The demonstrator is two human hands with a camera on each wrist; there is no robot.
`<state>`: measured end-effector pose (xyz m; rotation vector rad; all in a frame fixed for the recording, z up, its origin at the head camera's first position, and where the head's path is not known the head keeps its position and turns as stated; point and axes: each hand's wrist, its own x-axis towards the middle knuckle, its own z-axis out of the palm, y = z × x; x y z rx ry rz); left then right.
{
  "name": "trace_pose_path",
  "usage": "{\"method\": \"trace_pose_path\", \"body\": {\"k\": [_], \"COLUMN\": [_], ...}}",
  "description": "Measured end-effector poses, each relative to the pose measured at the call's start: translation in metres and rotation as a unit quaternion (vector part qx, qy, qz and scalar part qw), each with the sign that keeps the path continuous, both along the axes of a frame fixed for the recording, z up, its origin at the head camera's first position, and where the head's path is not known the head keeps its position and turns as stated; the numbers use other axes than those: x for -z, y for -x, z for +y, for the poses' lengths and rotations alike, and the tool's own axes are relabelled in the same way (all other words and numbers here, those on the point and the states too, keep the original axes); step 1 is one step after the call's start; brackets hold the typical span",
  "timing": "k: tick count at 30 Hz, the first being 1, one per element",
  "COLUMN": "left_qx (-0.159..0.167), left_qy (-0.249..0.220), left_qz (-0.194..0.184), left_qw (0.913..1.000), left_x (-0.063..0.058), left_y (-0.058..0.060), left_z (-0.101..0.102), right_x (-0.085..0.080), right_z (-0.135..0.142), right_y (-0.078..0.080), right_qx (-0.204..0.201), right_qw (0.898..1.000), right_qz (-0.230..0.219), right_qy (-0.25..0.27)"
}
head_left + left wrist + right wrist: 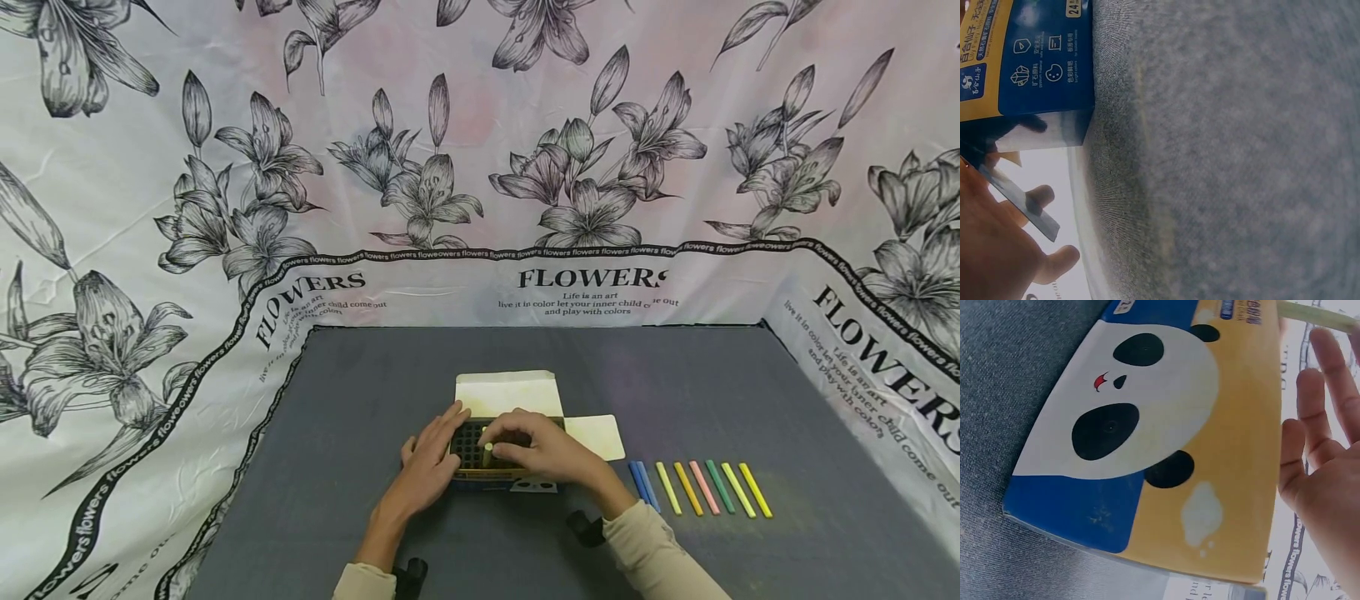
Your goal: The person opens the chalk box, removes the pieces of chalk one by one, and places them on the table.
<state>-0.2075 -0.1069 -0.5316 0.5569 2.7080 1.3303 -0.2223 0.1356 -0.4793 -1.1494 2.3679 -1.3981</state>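
A chalk box (491, 475), blue and yellow with a panda face (1141, 406) on its front, stands with its top open in the head view. Inside it is a dark holder (471, 433) with rows of round holes. My right hand (536, 446) is over the holder and pinches a pale yellow-green chalk stick (487, 454), which stands roughly upright; whether its lower end sits in a hole is hidden. The same chalk (1319, 314) shows in the right wrist view. Against the box's left side rests my left hand (427, 458), fingers mostly straight, beside a side flap (1022, 203).
Right of the box, chalk sticks lie in a row on the grey cloth: two blue (645, 486), then yellow, orange, pink (704, 487), green (720, 486) and more yellow (755, 490). The box's lid (506, 392) and right flap (594, 437) are folded out. A flower-printed sheet (450, 287) surrounds the surface.
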Motion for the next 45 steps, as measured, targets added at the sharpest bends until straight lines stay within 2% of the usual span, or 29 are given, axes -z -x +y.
{"method": "trace_pose_path", "body": {"k": [6, 10, 14, 21, 29, 36, 40, 45], "left_qx": [0.000, 0.001, 0.002, 0.004, 0.006, 0.005, 0.002, 0.000], "left_qy": [0.000, 0.001, 0.000, -0.006, -0.008, -0.008, -0.009, -0.008], "left_qz": [0.002, 0.002, 0.003, 0.001, 0.005, -0.002, -0.005, -0.006], "left_qw": [1.0000, 1.0000, 1.0000, 1.0000, 0.9999, 1.0000, 0.9999, 0.9999], "left_x": [0.000, 0.000, 0.000, -0.001, 0.000, -0.001, -0.002, -0.001], "left_y": [0.000, 0.001, 0.001, 0.000, 0.000, -0.001, -0.001, 0.000], "left_z": [0.001, 0.001, 0.001, 0.000, -0.002, -0.001, 0.000, 0.001], "right_x": [-0.006, -0.013, -0.019, -0.028, -0.029, -0.028, -0.028, -0.027], "right_z": [0.006, 0.013, 0.022, 0.048, 0.081, 0.115, 0.138, 0.171], "right_y": [-0.003, -0.006, -0.009, -0.016, -0.022, -0.030, -0.035, -0.042], "right_qx": [0.010, 0.026, 0.055, 0.118, 0.179, 0.241, 0.277, 0.323], "right_qw": [0.999, 0.997, 0.995, 0.987, 0.974, 0.953, 0.943, 0.932], "right_qz": [-0.033, -0.032, -0.017, 0.040, 0.067, 0.095, 0.107, 0.119], "right_qy": [0.036, 0.059, 0.077, 0.101, 0.123, 0.159, 0.152, 0.112]}}
